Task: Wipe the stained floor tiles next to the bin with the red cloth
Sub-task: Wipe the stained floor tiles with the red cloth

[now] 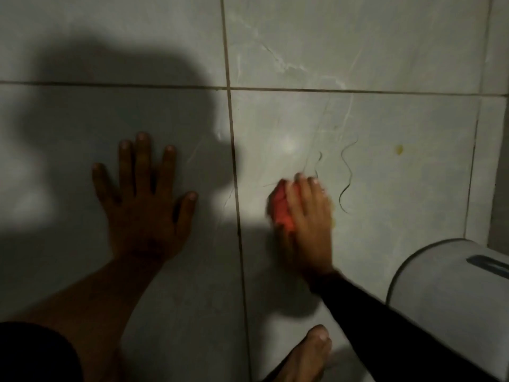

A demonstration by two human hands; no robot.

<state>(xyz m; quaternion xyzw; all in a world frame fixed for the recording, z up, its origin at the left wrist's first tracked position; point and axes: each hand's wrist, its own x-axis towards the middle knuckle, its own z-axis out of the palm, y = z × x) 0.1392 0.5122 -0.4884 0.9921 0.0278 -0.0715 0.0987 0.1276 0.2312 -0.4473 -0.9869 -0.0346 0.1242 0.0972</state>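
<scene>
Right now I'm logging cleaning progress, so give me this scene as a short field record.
right hand: pressing red cloth on floor tile
left hand: flat on the neighbouring tile, fingers spread, empty
yellow stain: unwiped, beyond the cloth
hair strands: on tile beside the right hand
bin: lower right, light-coloured

Black long sleeve (385, 321) on right arm; left forearm (91, 304) bare; barefoot (305, 357).

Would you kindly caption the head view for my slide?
Right hand presses a red cloth to the tile beside the bin; left hand braces flat; yellow spot remains.
</scene>
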